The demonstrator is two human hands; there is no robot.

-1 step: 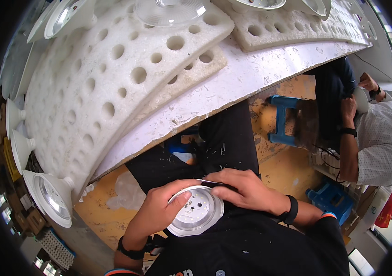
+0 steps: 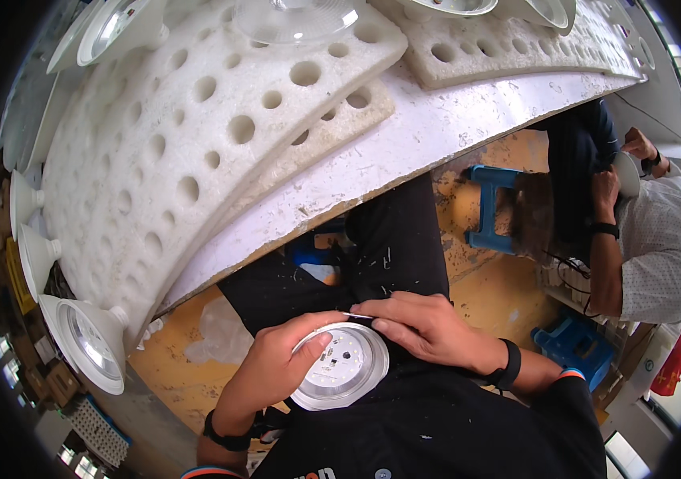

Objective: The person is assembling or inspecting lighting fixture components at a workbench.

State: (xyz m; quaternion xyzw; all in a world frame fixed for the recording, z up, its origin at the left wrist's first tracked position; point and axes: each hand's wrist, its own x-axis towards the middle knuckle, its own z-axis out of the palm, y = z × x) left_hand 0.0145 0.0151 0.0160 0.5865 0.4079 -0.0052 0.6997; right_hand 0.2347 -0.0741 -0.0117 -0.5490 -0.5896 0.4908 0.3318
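In my lap lies a round white LED lamp (image 2: 342, 371), its open face up, showing a light disc with small chips inside a silvery rim. My left hand (image 2: 286, 351) is closed on its left side, the thumb pressing over the edge. Beside the lamp's far rim, my right hand (image 2: 420, 326) is closed, thumb against fingers, on a thin metal tool (image 2: 359, 316). Only a slim bright length of that tool shows, so its exact kind is unclear. Its tip reaches close to my left fingertips.
White foam boards (image 2: 188, 120) with round holes lie on the table (image 2: 436, 136). Lamp housings (image 2: 89, 343) stand along the left edge. A clear round cover (image 2: 296, 20) rests on the foam. Blue stools (image 2: 488, 207) and a seated co-worker (image 2: 660, 231) holding a lamp housing are at the right.
My right hand and the thin tool have shifted slightly, the thumb drawing away from the lamp's rim. The lamp and my left hand stay in place.
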